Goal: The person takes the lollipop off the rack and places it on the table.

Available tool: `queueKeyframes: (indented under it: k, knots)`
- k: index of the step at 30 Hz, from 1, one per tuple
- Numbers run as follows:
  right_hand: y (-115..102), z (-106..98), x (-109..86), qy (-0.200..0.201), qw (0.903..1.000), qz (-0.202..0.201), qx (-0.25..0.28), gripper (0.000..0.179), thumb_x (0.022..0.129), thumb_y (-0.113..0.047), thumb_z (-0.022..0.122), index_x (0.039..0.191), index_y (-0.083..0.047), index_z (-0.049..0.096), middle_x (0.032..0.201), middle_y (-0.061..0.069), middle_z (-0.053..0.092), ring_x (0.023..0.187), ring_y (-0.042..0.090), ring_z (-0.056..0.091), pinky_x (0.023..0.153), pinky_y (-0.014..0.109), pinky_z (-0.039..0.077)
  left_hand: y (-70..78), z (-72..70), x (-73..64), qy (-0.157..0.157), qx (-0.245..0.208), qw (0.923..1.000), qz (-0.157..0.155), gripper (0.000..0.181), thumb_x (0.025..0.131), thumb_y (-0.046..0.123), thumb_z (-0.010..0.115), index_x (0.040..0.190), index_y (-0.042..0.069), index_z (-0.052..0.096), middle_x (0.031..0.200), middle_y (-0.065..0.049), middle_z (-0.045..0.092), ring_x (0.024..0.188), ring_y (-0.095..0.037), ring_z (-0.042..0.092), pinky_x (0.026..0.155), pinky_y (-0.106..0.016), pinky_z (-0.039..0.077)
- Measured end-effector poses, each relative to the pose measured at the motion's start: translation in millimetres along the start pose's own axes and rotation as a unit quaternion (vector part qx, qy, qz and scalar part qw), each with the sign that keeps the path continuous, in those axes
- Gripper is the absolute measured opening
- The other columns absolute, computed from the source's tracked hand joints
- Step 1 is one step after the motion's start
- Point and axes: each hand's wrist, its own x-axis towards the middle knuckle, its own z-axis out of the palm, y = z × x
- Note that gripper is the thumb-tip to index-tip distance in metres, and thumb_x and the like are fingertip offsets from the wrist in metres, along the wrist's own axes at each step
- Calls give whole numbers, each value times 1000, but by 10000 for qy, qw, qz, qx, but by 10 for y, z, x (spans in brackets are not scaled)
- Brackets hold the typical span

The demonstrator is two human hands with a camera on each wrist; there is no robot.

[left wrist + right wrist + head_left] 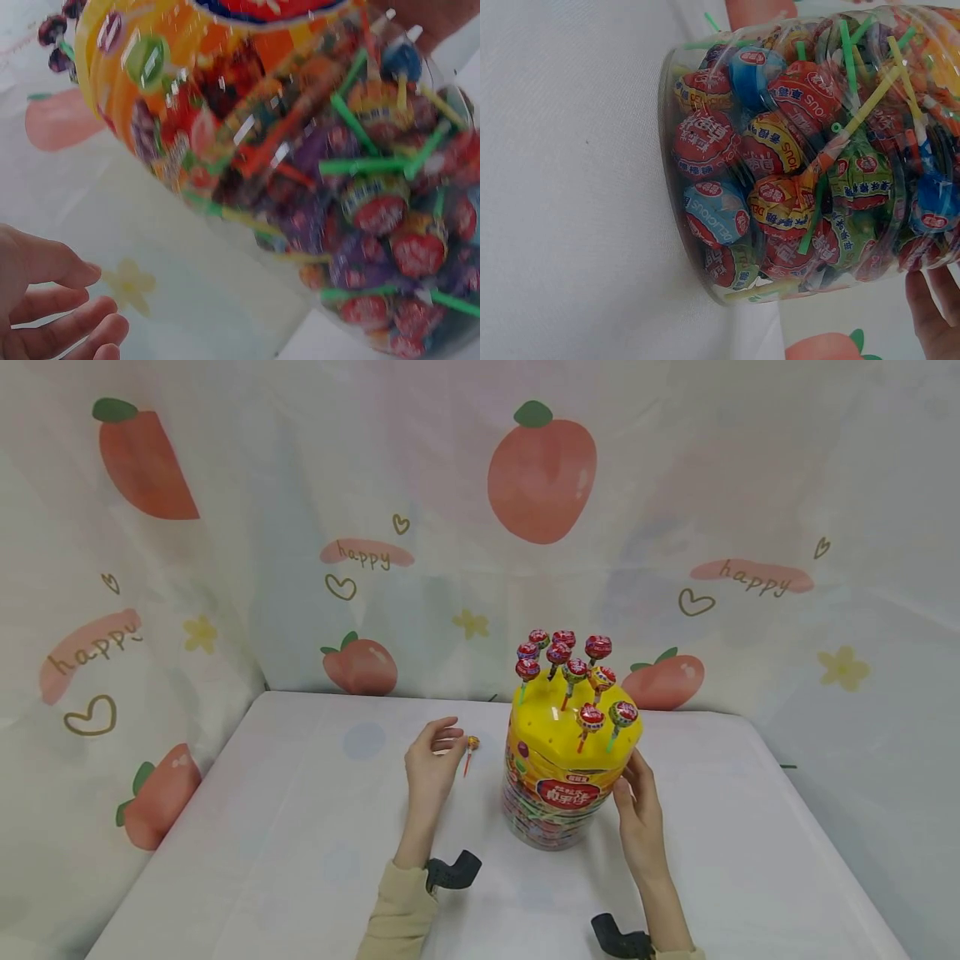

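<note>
Left grip (435, 764): released, fingers loosely bent, thumb apart from them in the left wrist view. Just off its fingertips: one small round lollipop in an orange-yellow wrapper on a thin red stick (473, 743), left of the jar, stick end pointing back toward me. Can't tell from the head view whether I'm touching it.

Right grip (641, 814): not clenched, fingers and thumb resting along the right side of the large ribbed clear plastic jar (542, 825). The right wrist view has my fingertips (922, 300) right at its wall.

Jar stands on the white surface (300, 827), between my two grips, nearer the right. Packed with wrapped lollipops: red, blue, yellow, green and purple wrappers; green, yellow and orange sticks. Label around the upper body is orange-yellow with fruit pictures and a red oval with white characters (567, 794).

Top is a domed yellow plastic lid (549, 727). Ten lollipops stand in it on their sticks, mostly red wrappers, spread from the back edge round to the front right.

Farther out: black curved wrist mounts (454, 870) on both wrists, beige sleeve (399, 906) on the left arm. Behind the surface hangs a pale backdrop (427, 468) printed with peaches, hearts, yellow flowers and "happy".
</note>
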Motion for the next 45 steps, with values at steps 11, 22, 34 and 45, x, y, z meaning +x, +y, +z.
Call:
queueKeyframes:
  k: [11, 22, 34, 45]
  knots:
    - [35, -24, 15, 41, 9998, 1, 178, 50, 103, -20, 41, 151, -26, 27, 148, -7, 38, 127, -1, 37, 113, 33, 34, 427, 19, -210, -298, -510, 9957, 716, 28, 84, 12, 73, 111, 12, 69, 98, -10, 73, 85, -25, 67, 73, -27, 52]
    - [-16, -10, 17, 17, 9997, -51, 257, 51, 102, -18, 42, 150, -25, 28, 142, -16, 39, 127, 0, 37, 113, 56, 28, 730, 58, -398, -559, -728, 9872, 1301, 30, 85, 13, 72, 115, 13, 67, 102, -7, 72, 86, -20, 66, 72, -22, 52]
    - [-2, -13, 4, 65, 9998, -40, 175, 51, 101, -17, 45, 150, -25, 30, 142, -17, 40, 127, 0, 38, 113, 44, 32, 954, 184, -513, -872, -968, 9762, 1733, 30, 87, 13, 70, 116, 10, 65, 104, -8, 71, 89, -20, 65, 75, -25, 53]
    - [25, -24, -15, 179, 9987, -241, 418, 52, 99, -10, 48, 148, -20, 34, 139, -19, 42, 126, 1, 42, 98, 8, 35, 1117, 309, -581, -1135, -1036, 9694, 1916, 30, 86, 13, 71, 115, 9, 65, 105, -8, 70, 89, -20, 66, 72, -25, 54]
